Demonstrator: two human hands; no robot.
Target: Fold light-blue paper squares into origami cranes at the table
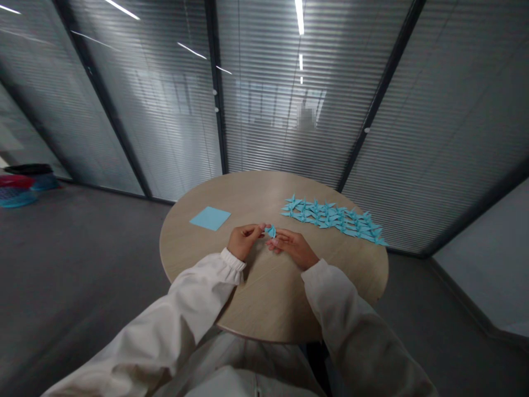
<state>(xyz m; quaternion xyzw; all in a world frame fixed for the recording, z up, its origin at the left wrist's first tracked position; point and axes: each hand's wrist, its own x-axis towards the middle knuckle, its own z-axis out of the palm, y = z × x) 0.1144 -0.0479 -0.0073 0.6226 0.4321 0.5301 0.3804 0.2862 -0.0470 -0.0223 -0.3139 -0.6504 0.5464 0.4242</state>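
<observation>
A small folded piece of blue origami paper (270, 231) is held up between my two hands, over the middle of the round table. My left hand (245, 240) pinches its left side between thumb and fingers. From the right, my right hand (292, 246) grips the other side with its fingertips, which partly cover it. A square stack of flat blue paper (210, 218) lies on the table to the left. Rows of finished blue paper cranes (330, 215) stand close together on the right.
The round wooden table (256, 187) has its curved edge close to my body. Behind it rises a glass partition with blinds (264, 138). Bins, one with a red liner (16, 182), stand on the grey floor at the far left.
</observation>
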